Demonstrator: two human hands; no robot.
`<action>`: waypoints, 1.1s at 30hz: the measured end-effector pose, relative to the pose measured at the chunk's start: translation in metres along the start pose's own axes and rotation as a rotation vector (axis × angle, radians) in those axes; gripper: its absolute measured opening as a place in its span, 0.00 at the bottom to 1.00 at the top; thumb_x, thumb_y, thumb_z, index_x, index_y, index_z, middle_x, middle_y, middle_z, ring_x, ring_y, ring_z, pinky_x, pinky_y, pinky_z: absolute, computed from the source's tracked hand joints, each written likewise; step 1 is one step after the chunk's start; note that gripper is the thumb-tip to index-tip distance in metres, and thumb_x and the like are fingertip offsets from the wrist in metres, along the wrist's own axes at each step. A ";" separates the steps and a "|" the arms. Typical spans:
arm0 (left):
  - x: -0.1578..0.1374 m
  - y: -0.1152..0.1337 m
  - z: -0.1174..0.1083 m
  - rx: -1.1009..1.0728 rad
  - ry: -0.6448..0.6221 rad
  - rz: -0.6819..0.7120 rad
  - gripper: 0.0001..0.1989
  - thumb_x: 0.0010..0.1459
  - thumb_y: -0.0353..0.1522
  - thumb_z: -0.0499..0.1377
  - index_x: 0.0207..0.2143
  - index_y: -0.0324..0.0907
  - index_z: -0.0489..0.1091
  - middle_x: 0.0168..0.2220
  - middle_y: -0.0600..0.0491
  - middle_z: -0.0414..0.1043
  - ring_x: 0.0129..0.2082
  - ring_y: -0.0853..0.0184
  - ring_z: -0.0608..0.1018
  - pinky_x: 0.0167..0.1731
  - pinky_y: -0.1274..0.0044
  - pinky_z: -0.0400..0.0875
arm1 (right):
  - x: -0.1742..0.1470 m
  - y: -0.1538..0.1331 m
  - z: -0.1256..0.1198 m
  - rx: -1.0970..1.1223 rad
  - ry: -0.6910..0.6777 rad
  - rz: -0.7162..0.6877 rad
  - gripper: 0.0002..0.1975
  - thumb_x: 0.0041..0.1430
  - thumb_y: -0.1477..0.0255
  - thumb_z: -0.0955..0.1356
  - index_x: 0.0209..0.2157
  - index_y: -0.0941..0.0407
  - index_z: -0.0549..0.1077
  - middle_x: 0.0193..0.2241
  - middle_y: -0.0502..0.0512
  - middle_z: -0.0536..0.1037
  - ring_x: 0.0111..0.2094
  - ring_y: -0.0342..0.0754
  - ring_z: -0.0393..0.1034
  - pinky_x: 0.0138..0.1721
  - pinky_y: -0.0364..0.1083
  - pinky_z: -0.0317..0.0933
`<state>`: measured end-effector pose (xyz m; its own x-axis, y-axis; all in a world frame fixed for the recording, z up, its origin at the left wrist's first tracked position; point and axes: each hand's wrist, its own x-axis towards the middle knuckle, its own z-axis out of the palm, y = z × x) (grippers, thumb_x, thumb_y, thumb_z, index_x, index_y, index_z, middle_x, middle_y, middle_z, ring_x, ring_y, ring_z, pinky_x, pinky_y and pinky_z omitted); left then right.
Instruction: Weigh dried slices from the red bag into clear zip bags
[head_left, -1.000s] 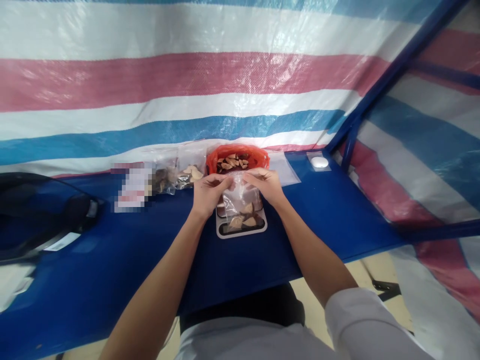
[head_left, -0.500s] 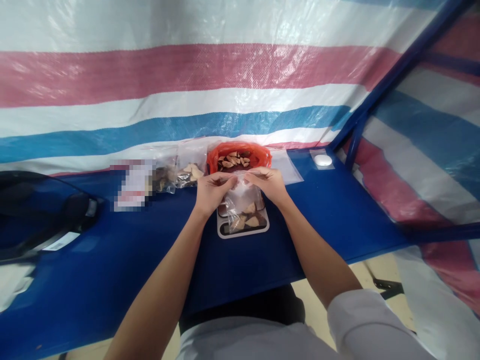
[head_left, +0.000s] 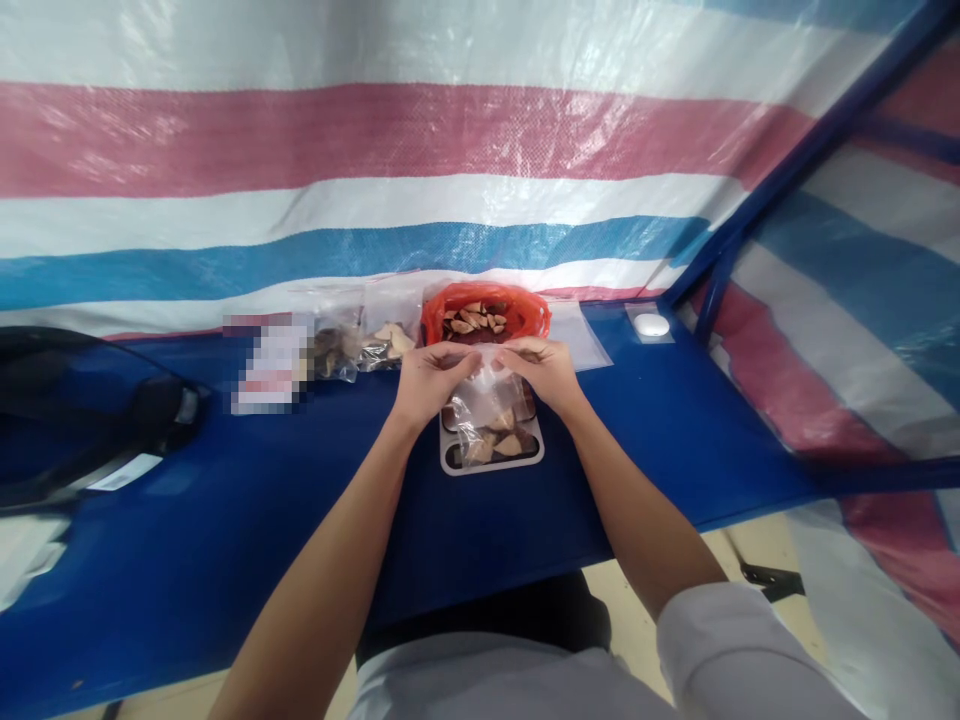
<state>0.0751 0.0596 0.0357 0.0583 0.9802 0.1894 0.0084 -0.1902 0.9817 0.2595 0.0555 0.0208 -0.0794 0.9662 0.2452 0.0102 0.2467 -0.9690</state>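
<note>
The blue table [head_left: 675, 430] bears a scale [head_left: 495, 467], a red bag [head_left: 531, 310] behind it, clear bags [head_left: 386, 346] leftward, a plastic sheet [head_left: 583, 342] rightward and, far left, perhaps a black bag [head_left: 82, 410].

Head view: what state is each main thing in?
Held clear bag, partly filled; seal unclear
Left hand, pinching bag's top
Right hand, pinching bag's top
Kitchen scale, partly covered; display unreadable
Red plastic bag, open, pieces inside
Two clear bags at left, containing pieces
Clear plastic at right, lying flat
White oval object, untouched

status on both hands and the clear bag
Left hand and right hand pinch clear bag near top. Tan pieces inside, scale beneath. Red bag just beyond.
</note>
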 end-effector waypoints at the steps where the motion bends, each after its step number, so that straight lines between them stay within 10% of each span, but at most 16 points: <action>1: 0.000 0.000 -0.001 0.010 0.001 0.002 0.15 0.41 0.39 0.72 0.27 0.37 0.79 0.24 0.49 0.80 0.23 0.68 0.77 0.26 0.78 0.73 | 0.000 0.000 -0.001 -0.003 -0.007 0.009 0.14 0.50 0.57 0.75 0.29 0.55 0.81 0.28 0.52 0.82 0.30 0.48 0.77 0.32 0.45 0.72; 33: 0.001 -0.004 -0.010 0.105 -0.131 0.028 0.16 0.46 0.43 0.71 0.29 0.38 0.81 0.25 0.50 0.79 0.24 0.69 0.75 0.27 0.78 0.69 | -0.004 0.001 -0.001 0.002 -0.025 0.072 0.17 0.49 0.55 0.75 0.30 0.55 0.81 0.26 0.52 0.82 0.26 0.46 0.75 0.28 0.44 0.72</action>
<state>0.0655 0.0619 0.0321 0.1900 0.9599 0.2060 0.1085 -0.2291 0.9673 0.2612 0.0517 0.0184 -0.1032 0.9793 0.1743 0.0151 0.1768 -0.9841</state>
